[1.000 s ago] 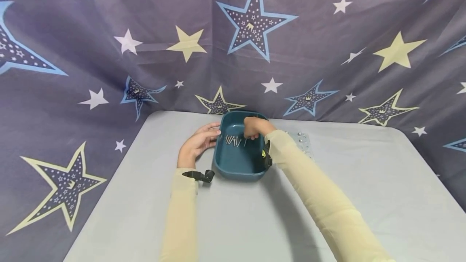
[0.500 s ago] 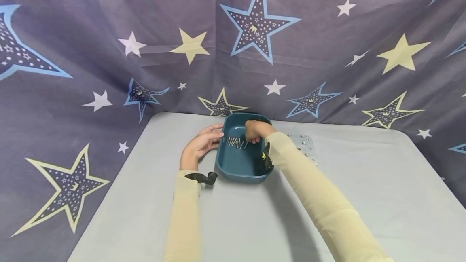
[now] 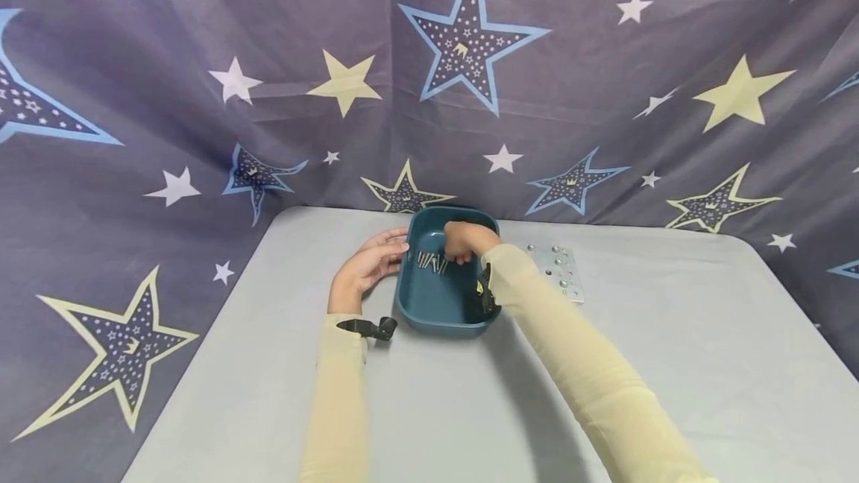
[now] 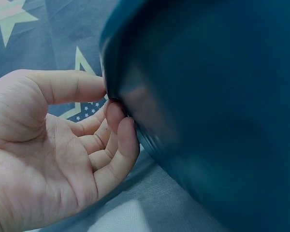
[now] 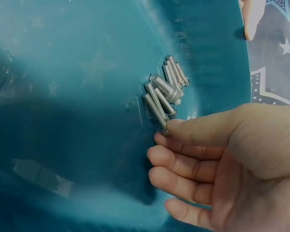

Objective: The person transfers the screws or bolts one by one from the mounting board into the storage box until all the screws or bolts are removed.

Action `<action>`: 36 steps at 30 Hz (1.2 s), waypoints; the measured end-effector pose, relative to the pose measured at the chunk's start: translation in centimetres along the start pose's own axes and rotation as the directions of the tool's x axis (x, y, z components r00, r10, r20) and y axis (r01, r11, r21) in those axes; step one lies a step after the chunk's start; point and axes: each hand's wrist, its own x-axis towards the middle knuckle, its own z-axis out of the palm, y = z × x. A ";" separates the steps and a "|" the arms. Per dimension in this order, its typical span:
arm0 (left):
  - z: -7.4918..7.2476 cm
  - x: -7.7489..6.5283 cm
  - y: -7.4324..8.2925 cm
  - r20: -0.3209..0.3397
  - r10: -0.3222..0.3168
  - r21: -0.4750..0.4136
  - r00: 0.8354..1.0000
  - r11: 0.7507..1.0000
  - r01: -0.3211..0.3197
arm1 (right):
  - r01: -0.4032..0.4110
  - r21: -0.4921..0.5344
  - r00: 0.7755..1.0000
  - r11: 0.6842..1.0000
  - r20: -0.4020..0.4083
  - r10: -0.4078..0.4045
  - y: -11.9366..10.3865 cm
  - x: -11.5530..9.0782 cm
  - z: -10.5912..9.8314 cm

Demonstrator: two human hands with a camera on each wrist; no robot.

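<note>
In the head view a teal plastic bin [image 3: 439, 307] stands at the back of the table. Several silver bolts [image 5: 165, 89] lie in a rough row on its floor, one thicker than the others. My right hand [image 3: 463, 241] reaches inside, and its thumb and index finger pinch the head end of the bolt [image 5: 154, 110] nearest to it. That bolt lies close beside the row. Outside the bin's left wall is my left hand [image 3: 369, 263], its fingertips and thumb tip [image 4: 97, 88] touching the wall near the rim. The wall hides part of those fingertips.
To the right of the bin lies a perforated metal plate [image 3: 570, 274] with round studs, partly behind the right sleeve [image 3: 590, 364]. A star-patterned curtain [image 3: 590, 95] hangs right behind the grey table [image 3: 429, 408].
My right hand has moved slightly left inside the bin, bringing the pinched bolt from apart to beside the row. More of the metal plate shows. The left hand stays at the bin's wall.
</note>
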 end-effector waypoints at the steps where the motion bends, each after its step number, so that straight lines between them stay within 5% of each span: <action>1: 0.0 -0.1 0.0 0.001 0.002 0.000 1.000 1.000 -0.002 | 0.000 0.005 1.000 1.000 0.001 0.000 -0.1 -0.1 0.0; 14: 0.0 -0.5 0.4 -0.008 -0.004 0.000 1.000 1.000 0.004 | -0.019 0.075 0.999 0.997 0.038 0.016 0.1 0.5 -0.1; 36: -0.7 -0.6 -0.7 -0.015 -0.012 0.039 1.000 0.999 0.013 | -0.014 0.040 1.000 0.999 0.019 0.013 -0.5 0.3 1.1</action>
